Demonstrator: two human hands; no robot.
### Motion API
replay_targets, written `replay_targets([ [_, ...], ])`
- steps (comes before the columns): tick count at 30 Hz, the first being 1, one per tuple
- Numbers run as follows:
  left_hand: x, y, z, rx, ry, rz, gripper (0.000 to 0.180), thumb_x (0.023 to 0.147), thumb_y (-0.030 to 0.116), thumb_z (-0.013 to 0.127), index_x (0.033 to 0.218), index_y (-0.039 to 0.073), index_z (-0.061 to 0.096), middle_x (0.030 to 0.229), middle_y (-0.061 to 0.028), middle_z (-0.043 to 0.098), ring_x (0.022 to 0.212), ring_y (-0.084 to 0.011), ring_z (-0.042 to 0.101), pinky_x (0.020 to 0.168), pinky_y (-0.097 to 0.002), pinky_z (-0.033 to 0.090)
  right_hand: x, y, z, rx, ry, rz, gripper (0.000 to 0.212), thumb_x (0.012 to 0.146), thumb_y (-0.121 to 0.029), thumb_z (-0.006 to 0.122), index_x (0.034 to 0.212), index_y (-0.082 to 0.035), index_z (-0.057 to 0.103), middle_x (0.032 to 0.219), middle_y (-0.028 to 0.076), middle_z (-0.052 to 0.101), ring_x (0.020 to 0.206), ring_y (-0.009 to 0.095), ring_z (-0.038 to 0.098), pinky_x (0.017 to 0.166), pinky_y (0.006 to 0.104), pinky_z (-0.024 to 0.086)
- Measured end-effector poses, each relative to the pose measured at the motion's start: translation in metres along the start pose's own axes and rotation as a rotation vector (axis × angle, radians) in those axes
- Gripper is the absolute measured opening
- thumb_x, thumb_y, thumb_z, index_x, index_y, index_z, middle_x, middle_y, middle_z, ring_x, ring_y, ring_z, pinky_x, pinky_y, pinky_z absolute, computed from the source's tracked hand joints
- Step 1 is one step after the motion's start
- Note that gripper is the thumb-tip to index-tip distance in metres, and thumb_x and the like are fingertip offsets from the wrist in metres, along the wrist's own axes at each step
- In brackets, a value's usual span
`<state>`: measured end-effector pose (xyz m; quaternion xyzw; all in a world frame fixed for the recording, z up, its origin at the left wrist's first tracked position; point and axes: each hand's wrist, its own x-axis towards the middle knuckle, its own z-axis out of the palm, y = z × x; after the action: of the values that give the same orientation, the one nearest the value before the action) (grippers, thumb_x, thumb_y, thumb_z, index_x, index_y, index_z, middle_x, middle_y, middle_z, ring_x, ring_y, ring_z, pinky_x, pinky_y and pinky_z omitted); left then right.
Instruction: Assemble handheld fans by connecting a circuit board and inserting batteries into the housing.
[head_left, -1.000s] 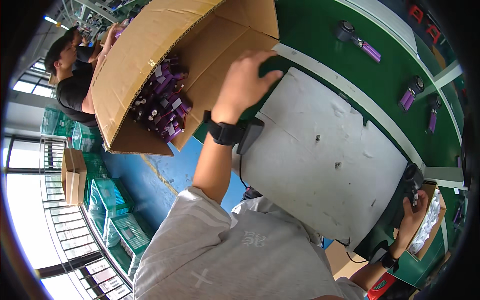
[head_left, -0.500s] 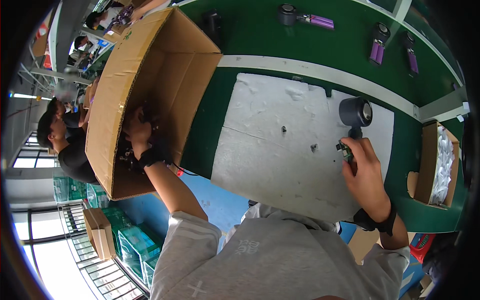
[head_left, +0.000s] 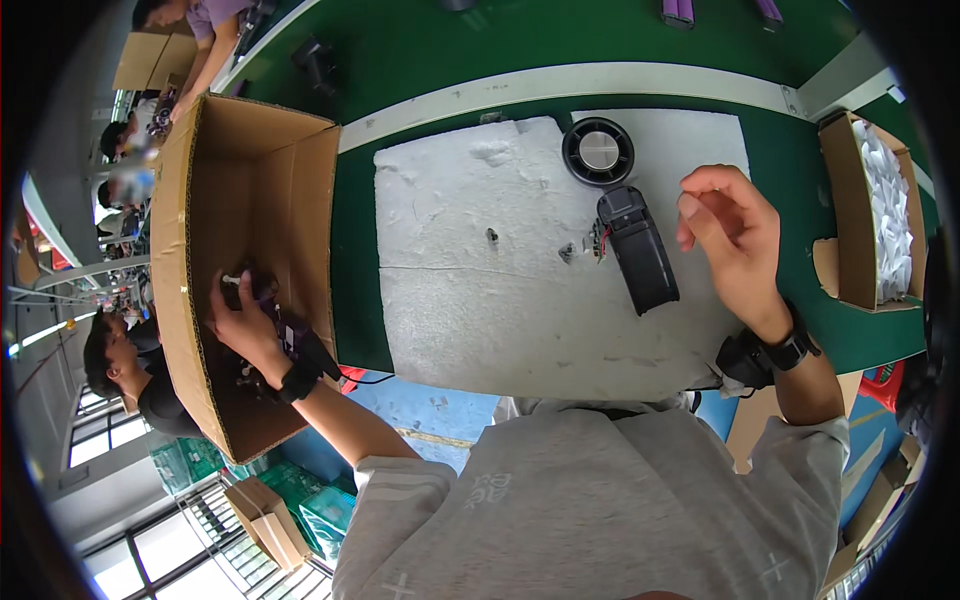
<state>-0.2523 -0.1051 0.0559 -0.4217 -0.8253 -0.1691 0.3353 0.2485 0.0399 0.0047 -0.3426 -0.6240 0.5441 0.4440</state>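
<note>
My left hand (head_left: 243,322) is inside an open cardboard box (head_left: 178,270). Its thumb and fingers close around a small pale piece by dark and purplish parts; what it grips is not clear. On a white foam board (head_left: 450,320) lies a black handheld device (head_left: 640,250) with a round, grille-like head (head_left: 598,152). A small circuit board (head_left: 602,242) with red wires sticks out at the left of its body. To the right of this device my right hand (head_left: 738,240) hovers with loosely curled fingers apart, holding nothing.
A small cardboard box (head_left: 850,215) of white packets stands at the right. Behind the foam board runs a pale rail (head_left: 560,85); past it are purple battery cells (head_left: 677,12) and a dark part (head_left: 316,65). Co-workers (head_left: 130,370) sit at the left.
My right hand has let go of the black device and drawn off to its right; the device now lies on the foam board. My left hand has shifted inside the box. The view has turned.
</note>
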Motion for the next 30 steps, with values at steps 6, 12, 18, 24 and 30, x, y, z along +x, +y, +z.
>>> replay_targets([
  [6,-0.023,0.183,-0.062,-1.017,-0.067,0.359,0.042,0.072,0.004,0.08,0.109,-0.001,0.062,0.115,-0.0187,0.065,0.1,-0.0291,0.066,0.081,-0.0346,0.054,0.001,-0.023,0.007,0.392,-0.276,0.316,0.032,0.095,-0.028,0.059,0.107,0.002,0.056,0.088,0.008,0.06,0.067,0.013,0.06,0.058,0.025,0.049],
  [12,-0.075,0.285,-0.076,-1.353,-0.657,0.642,0.056,0.062,0.007,0.086,0.11,0.002,0.058,0.129,-0.0189,0.052,0.103,-0.0304,0.062,0.087,-0.0375,0.051,0.002,-0.022,0.009,0.558,-0.039,0.408,0.036,0.092,-0.035,0.061,0.1,0.0,0.056,0.083,0.007,0.059,0.066,0.012,0.058,0.062,0.0255,0.048],
  [18,-0.083,0.289,-0.035,-1.175,-1.007,0.491,0.049,0.064,0.007,0.083,0.104,0.007,0.055,0.101,-0.0109,0.056,0.091,-0.0307,0.056,0.081,-0.039,0.048,0.01,-0.011,-0.008,-0.252,-0.039,0.29,0.021,0.081,-0.011,0.071,0.084,-0.005,0.052,0.087,0.006,0.055,0.077,0.016,0.056,0.071,0.0274,0.047],
  [24,-0.063,0.3,-0.016,-1.256,-1.121,0.579,0.042,0.067,0.004,0.079,0.1,0.006,0.054,0.095,-0.0097,0.059,0.085,-0.0276,0.058,0.073,-0.0373,0.049,0.005,0.002,0.015,-0.461,-0.03,-0.04,0.03,0.067,0.004,0.075,0.082,-0.003,0.05,0.088,0.008,0.053,0.074,0.021,0.054,0.069,0.0284,0.046],
  [30,-0.067,0.289,0.0,-1.45,-0.971,0.645,0.027,0.068,0.001,0.074,0.09,0.006,0.058,0.092,-0.0082,0.061,0.074,-0.0276,0.059,0.064,-0.0356,0.05,0.007,0.002,0.022,-0.56,-0.009,0.0,0.033,0.063,0.005,0.077,0.08,-0.002,0.05,0.092,0.009,0.055,0.075,0.023,0.053,0.069,0.0292,0.046],
])
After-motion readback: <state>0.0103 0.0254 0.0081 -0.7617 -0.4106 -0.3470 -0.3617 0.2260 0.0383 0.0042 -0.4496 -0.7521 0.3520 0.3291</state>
